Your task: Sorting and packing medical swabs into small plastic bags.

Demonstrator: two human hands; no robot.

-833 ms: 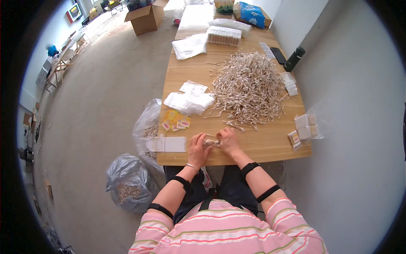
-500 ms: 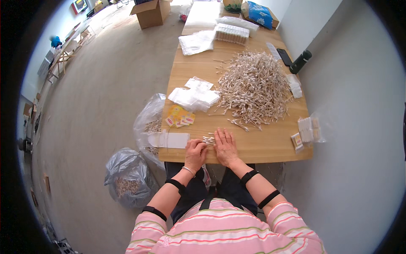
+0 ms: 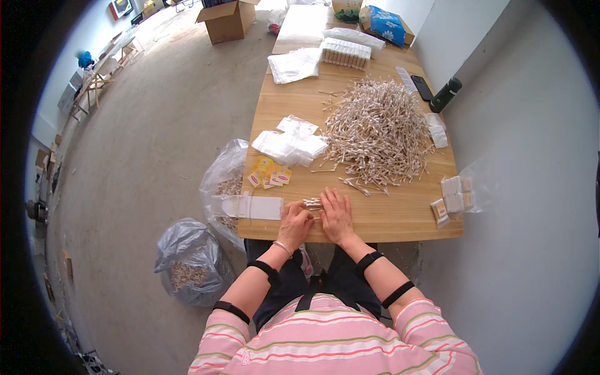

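Observation:
A small bundle of cotton swabs (image 3: 312,204) lies on the table near its front edge, between my two hands. My left hand (image 3: 295,224) is closed, its fingertips pinching a single swab just below the bundle. My right hand (image 3: 337,217) lies flat with fingers stretched forward, its inner edge against the bundle's right ends. Beyond the hands rises a big heap of loose swabs (image 3: 378,134). Left of my left hand is a flat white card-like piece (image 3: 265,208) with a rounded end past the table's edge.
Clear plastic bags (image 3: 290,147) and yellow cards (image 3: 269,174) lie at left. Filled packs (image 3: 457,194) sit at the right edge, with a dark bottle (image 3: 445,94) and phone (image 3: 422,88) farther back. Bags of swabs (image 3: 189,273) stand on the floor. A wall borders the right.
My left hand has shifted slightly right and now pinches a single swab below the bundle. The swabs between the hands lie more evenly side by side. My right hand stays nearly in place.

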